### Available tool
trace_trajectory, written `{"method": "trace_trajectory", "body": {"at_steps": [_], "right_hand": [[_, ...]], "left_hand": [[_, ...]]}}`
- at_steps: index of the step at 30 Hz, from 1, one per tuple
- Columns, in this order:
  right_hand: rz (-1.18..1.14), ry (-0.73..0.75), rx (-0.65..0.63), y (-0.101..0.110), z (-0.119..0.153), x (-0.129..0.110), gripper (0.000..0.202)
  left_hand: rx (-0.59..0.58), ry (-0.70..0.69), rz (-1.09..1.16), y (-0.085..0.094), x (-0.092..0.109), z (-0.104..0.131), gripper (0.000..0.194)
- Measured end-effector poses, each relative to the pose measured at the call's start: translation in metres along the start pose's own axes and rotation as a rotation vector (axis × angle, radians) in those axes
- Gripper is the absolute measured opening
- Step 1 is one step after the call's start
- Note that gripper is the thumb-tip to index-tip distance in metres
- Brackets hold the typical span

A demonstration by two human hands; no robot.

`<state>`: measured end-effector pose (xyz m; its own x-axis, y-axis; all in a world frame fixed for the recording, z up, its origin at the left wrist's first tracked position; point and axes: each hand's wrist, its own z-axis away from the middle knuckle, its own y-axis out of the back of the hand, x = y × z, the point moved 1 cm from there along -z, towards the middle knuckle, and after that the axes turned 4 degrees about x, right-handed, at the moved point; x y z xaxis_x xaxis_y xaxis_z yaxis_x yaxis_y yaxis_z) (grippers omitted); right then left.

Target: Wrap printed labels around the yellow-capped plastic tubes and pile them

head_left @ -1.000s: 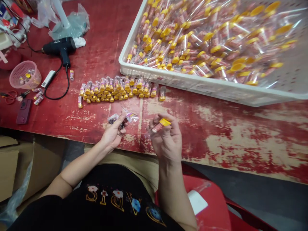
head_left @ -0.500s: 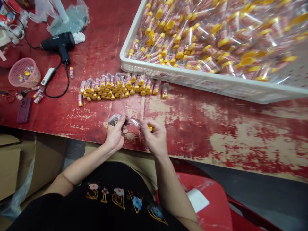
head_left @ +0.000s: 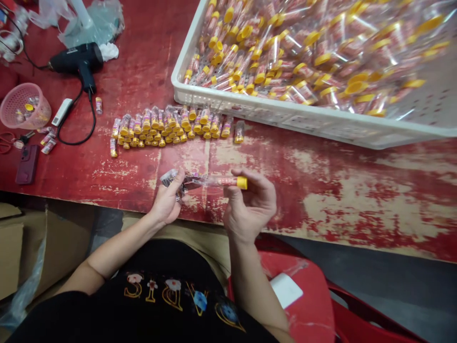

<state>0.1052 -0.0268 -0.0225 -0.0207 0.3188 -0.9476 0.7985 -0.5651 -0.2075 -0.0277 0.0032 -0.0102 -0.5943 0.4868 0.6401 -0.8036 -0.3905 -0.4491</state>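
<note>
My left hand (head_left: 168, 199) is closed round a bundle of clear printed plastic sleeves (head_left: 168, 178), thumb on top. A sleeve end sticks out from it to the right. Facing it lies a clear tube with a yellow cap (head_left: 242, 183) and red-printed label, held level between the thumb and fingers of my right hand (head_left: 252, 207). The tube's left end meets the sleeve; whether it is inside, I cannot tell. Beyond my hands, many sleeved tubes with yellow caps (head_left: 153, 138) are piled in a row on the red table (head_left: 285, 166).
A white perforated crate (head_left: 303, 114) full of capped tubes fills the back right. At the left are a black heat gun (head_left: 85, 66) with its cord, a pink basket (head_left: 24, 119), a phone (head_left: 27, 164) and red scissors (head_left: 6, 142). A red stool (head_left: 303, 305) stands below the table edge.
My right hand has moved right and turned, its fingers opening out so the tube shows between them. My left hand stays nearly in place with the sleeves. The whole view has shifted slightly.
</note>
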Motion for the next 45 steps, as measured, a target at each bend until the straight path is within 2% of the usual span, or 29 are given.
{"method": "trace_trajectory", "body": {"at_steps": [3,6,8,10,12,15,19,22,27,32,35,38,45], "right_hand": [[0.027,0.095,-0.129,0.003,0.011,-0.002,0.029],[0.053,0.030,-0.321,0.009,0.020,-0.005,0.034],[0.076,-0.004,-0.380,0.012,0.022,-0.007,0.044],[0.128,0.036,-0.421,0.011,0.020,-0.009,0.050],[0.187,0.123,-0.424,0.007,0.019,-0.011,0.047],[0.235,0.209,-0.342,-0.002,0.021,-0.012,0.044],[0.259,0.258,-0.271,-0.017,0.032,-0.014,0.043],[0.275,0.253,-0.265,-0.027,0.039,-0.015,0.038],[0.289,0.231,-0.352,-0.053,0.043,0.002,0.025],[0.211,0.155,-0.531,-0.102,0.049,0.027,0.022],[0.207,0.157,-0.605,-0.125,0.056,0.029,0.023],[0.199,0.175,-0.611,-0.134,0.062,0.025,0.026],[0.236,0.212,-0.601,-0.134,0.067,0.020,0.032]], "left_hand": [[-0.030,0.004,-0.009,-0.002,0.002,0.002,0.055],[-0.057,-0.060,-0.020,-0.003,0.008,0.006,0.053],[-0.092,-0.073,-0.056,-0.001,0.012,0.009,0.049],[-0.127,-0.068,-0.091,0.002,0.015,0.013,0.046],[-0.140,-0.074,-0.106,0.007,0.018,0.018,0.050],[-0.140,-0.099,-0.109,0.014,0.020,0.026,0.061],[-0.124,-0.109,-0.077,0.024,0.022,0.032,0.065],[-0.086,-0.088,-0.027,0.033,0.026,0.032,0.072],[-0.050,-0.086,0.009,0.058,0.034,0.017,0.072],[0.125,-0.177,0.102,0.092,0.049,-0.005,0.049],[0.162,-0.225,0.163,0.108,0.060,-0.008,0.044],[0.135,-0.221,0.197,0.117,0.066,-0.006,0.041],[0.121,-0.139,0.215,0.123,0.069,-0.004,0.045]]}}
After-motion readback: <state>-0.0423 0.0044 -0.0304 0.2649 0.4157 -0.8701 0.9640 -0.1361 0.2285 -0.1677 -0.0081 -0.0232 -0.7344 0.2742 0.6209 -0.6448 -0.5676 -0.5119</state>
